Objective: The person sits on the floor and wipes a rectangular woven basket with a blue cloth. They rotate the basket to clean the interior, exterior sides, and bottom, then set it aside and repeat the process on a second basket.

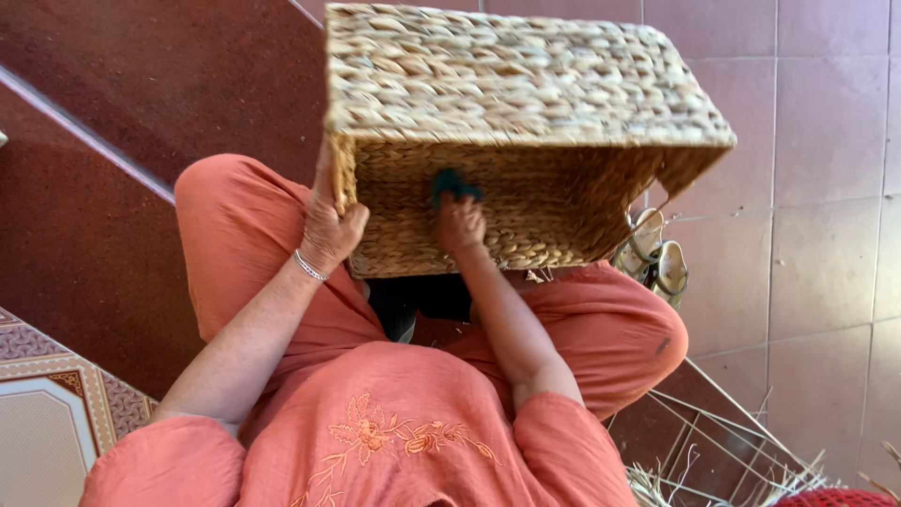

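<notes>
A large rectangular woven straw basket lies tipped on my lap, its open mouth facing me. My left hand grips the basket's near left corner, a thin silver bracelet on the wrist. My right hand reaches inside the basket against its woven inner wall, fingers closed on a small dark teal tool. Which kind of tool it is cannot be told. I sit with knees apart in salmon-orange clothes.
Dark red steps run along the left, pink floor tiles on the right. A pair of sandals lies beside my right knee. A bare wire frame and loose straw strands lie at lower right. A patterned tile shows at lower left.
</notes>
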